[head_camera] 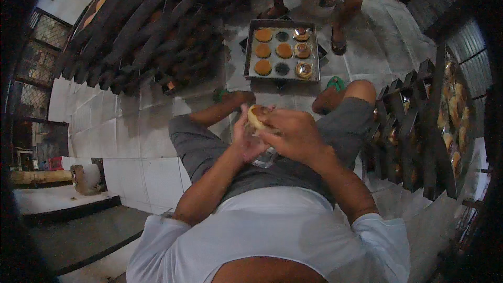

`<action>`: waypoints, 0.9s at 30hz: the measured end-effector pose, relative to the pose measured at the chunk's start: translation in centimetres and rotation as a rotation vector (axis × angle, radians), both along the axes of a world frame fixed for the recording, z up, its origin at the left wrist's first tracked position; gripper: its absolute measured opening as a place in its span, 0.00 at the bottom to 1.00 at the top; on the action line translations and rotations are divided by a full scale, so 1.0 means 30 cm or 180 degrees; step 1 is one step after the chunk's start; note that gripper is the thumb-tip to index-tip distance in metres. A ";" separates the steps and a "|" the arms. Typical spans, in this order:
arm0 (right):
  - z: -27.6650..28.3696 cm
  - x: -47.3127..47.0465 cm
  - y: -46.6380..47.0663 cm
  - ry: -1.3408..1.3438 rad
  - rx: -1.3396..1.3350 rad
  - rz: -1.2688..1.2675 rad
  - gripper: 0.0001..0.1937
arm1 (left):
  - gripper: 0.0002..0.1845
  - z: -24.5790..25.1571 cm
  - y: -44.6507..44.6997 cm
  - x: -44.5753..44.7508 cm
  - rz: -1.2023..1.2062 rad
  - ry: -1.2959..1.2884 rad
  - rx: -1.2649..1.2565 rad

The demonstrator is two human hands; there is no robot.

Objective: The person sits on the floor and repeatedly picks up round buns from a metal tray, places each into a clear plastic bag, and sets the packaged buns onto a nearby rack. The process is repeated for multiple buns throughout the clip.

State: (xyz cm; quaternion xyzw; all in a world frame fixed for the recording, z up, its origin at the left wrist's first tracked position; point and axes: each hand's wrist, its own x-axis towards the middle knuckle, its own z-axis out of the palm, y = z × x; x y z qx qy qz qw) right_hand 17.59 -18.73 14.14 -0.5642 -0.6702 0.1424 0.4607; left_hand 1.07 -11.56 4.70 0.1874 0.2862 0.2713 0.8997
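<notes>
In my right hand (292, 131) is a round bun (256, 118), its browned top towards the front. My left hand (244, 137) is held close beside it, with clear plastic packaging (263, 159) under and between the hands; how the left fingers grip the plastic is blurred. Beyond my hands a square metal baking tray (281, 79) rests on a dark support. Bare browned buns (263, 50) lie in its left column, another one (283, 50) in the middle. Buns in clear wrapping (302, 50) fill the right column. Two round spots in the middle column show dark.
Stacked dark trays (157, 35) rise at the left. More stacked trays (408, 133) at the right hold wrapped buns (454, 114). Another person's legs and sandalled feet (338, 41) are behind the tray. A ledge (67, 202) is at the lower left.
</notes>
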 end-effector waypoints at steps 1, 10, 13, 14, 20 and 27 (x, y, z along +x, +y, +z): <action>0.034 -0.002 -0.025 0.0063 0.0126 0.0069 0.08 | 0.50 -0.013 0.015 0.051 0.0140 -0.0160 -0.0058; 0.100 -0.126 -0.195 -0.0457 -0.0451 0.0181 0.11 | 0.51 0.204 -0.027 0.077 -0.0319 -0.1671 -0.0265; 0.074 -0.162 -0.198 -0.0873 -0.0396 0.0027 0.12 | 0.44 0.226 -0.024 0.098 0.0152 -0.1011 -0.0207; 0.071 -0.165 -0.193 -0.0956 -0.0323 -0.0016 0.12 | 0.42 0.219 -0.019 0.105 0.0303 -0.0799 -0.0350; 0.066 -0.109 -0.138 -0.1171 -0.0282 0.0048 0.10 | 0.36 0.056 0.082 0.162 0.0640 -0.0475 -0.0893; 0.256 0.070 -0.217 0.0515 -0.0556 0.0866 0.09 | 0.51 0.212 0.037 0.237 0.1116 -0.0204 -0.0918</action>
